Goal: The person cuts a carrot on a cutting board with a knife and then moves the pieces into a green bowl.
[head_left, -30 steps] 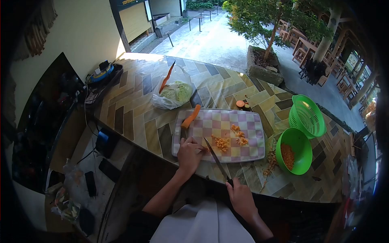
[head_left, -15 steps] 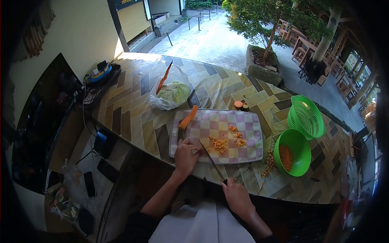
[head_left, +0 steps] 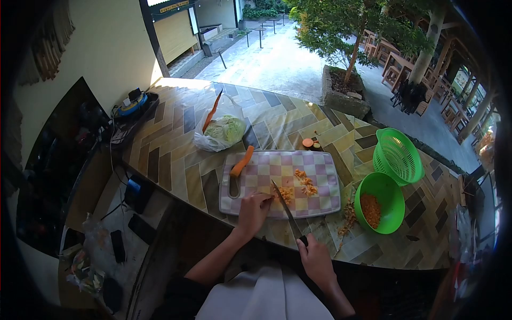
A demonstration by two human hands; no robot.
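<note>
My right hand [head_left: 316,257] is wrapped round the black handle of a knife [head_left: 288,209], whose blade points up and left over the checkered cutting board [head_left: 328,186]. Beside the blade, my left hand [head_left: 255,210] has its fingers pressed together at the board's lower edge; what they hold is too small to name. Chopped carrot [head_left: 286,195] lies just right of those fingertips, and more carrot bits [head_left: 305,183] are further right. A larger carrot piece [head_left: 242,161] rests on the board's upper left, by the handle hole.
A green bowl [head_left: 392,205] holding chopped carrot touches a green colander [head_left: 399,156] on the right. Scraps [head_left: 348,216] lie beside the bowl. Behind the board are a plastic bag with cabbage [head_left: 226,130], a thin carrot [head_left: 212,112] and carrot ends [head_left: 308,143].
My left hand has moved right, away from the board's handle hole, toward the chopped carrot. The knife blade has shifted slightly up and right relative to the board. The view has shifted slightly.
</note>
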